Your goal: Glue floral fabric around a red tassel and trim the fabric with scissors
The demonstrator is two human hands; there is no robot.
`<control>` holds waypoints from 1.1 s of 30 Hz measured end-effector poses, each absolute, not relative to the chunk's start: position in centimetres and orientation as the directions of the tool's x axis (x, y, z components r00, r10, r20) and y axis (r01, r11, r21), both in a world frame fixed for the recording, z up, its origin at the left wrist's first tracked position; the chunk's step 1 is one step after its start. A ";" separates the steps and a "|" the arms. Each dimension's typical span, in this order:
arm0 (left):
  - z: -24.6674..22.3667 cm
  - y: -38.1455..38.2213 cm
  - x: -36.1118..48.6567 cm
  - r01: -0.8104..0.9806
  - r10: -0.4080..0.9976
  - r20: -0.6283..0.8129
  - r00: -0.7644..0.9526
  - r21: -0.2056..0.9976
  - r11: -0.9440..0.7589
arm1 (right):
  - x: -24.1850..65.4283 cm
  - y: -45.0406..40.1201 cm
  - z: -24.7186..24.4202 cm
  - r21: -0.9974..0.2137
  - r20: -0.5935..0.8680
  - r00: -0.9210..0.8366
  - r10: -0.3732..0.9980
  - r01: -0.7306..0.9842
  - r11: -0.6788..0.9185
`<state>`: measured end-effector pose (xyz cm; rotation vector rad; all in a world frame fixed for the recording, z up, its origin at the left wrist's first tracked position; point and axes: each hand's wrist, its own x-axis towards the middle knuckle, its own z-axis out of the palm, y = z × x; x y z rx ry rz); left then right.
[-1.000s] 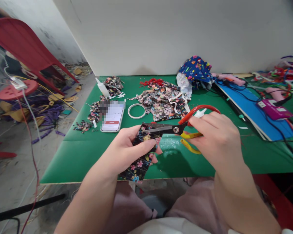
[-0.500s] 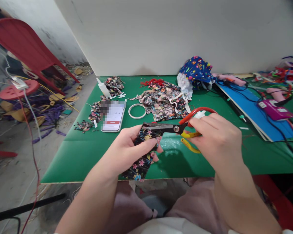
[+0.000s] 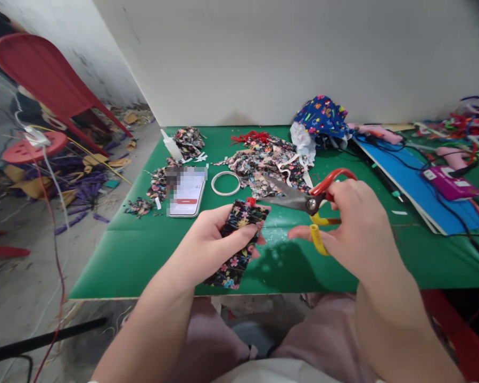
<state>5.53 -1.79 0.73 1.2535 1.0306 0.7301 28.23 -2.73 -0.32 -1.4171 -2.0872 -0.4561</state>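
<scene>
Between the thumb and fingers of my left hand is a black floral fabric piece, held above the table's front edge. A bit of red shows at its top edge. My right hand grips scissors with one red and one yellow handle. Their blades are parted and point left, just beyond the top right corner of the fabric. Behind the blades lies a heap of floral fabric scraps. A white ring, like a tape roll, rests left of that heap.
On the green table are a phone, a white squeeze bottle, blue patterned cloth, a blue folder, a purple box, cables and pink glue guns. Red chairs stand at left.
The scissors have swung open and shifted right, off the fabric's top edge. The red bit at that edge now shows. My left hand keeps its hold almost in place.
</scene>
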 end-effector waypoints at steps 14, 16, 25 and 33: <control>0.7 -1.9 5.7 0.138 0.913 -0.156 0.378 0.984 0.111 | 27.9 -2.9 -0.5 0.083 0.630 -0.394 0.669 0.891 0.446; 0.7 -1.9 5.8 0.128 0.905 -0.167 0.392 0.984 0.126 | 27.8 -2.9 -0.5 0.083 0.639 -0.389 0.663 0.893 0.443; 0.6 -2.0 5.9 0.090 0.892 -0.208 0.403 0.978 0.187 | 27.6 -3.0 -0.5 0.109 0.670 -0.383 0.636 0.898 0.426; 0.9 -1.9 6.0 0.080 0.892 -0.218 0.395 0.976 0.203 | 27.4 -3.0 -0.7 0.142 0.679 -0.370 0.634 0.913 0.381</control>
